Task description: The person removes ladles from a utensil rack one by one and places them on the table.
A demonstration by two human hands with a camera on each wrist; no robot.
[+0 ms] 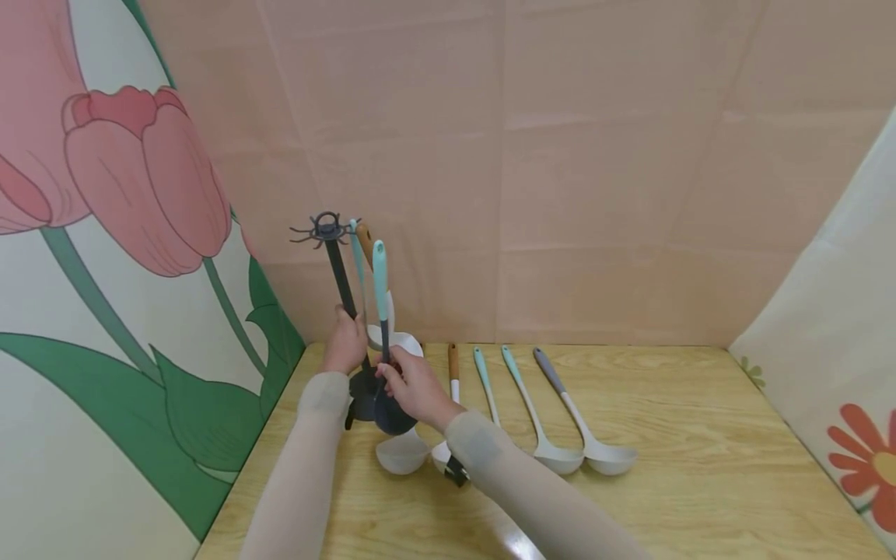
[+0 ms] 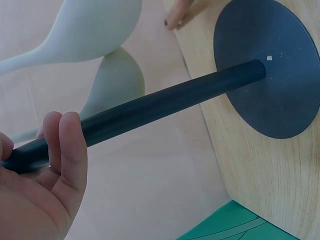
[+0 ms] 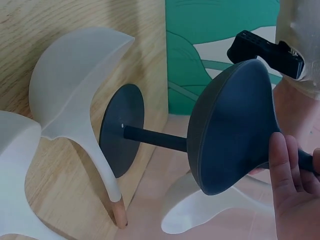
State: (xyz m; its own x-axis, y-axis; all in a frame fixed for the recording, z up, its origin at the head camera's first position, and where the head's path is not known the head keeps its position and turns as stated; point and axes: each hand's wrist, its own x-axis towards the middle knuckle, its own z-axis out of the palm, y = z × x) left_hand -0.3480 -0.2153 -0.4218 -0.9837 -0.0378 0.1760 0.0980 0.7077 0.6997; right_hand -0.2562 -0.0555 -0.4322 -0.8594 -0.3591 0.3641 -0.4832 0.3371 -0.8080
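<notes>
My left hand (image 1: 344, 342) grips the black pole (image 1: 341, 276) of a utensil rack, fingers wrapped round it above the round base (image 2: 280, 110). Two pale ladles hang from the hooks on the rack's right side, one with a turquoise handle (image 1: 359, 257), one with a brown handle (image 1: 365, 241). Just right of the pole, my right hand (image 1: 420, 387) holds a dark ladle (image 1: 395, 418) low on its stem. Its turquoise handle points up, with the top a little below the hooks. In the right wrist view, its dark bowl (image 3: 232, 135) overlaps the pole.
On the wooden table (image 1: 686, 498), several pale ladles lie in a row, partly behind my right arm. At its right end is a grey-handled ladle (image 1: 610, 457), beside a turquoise-handled one (image 1: 558, 459). A beige backdrop (image 1: 595, 194) rises behind; a tulip-patterned panel (image 1: 140, 311) stands left.
</notes>
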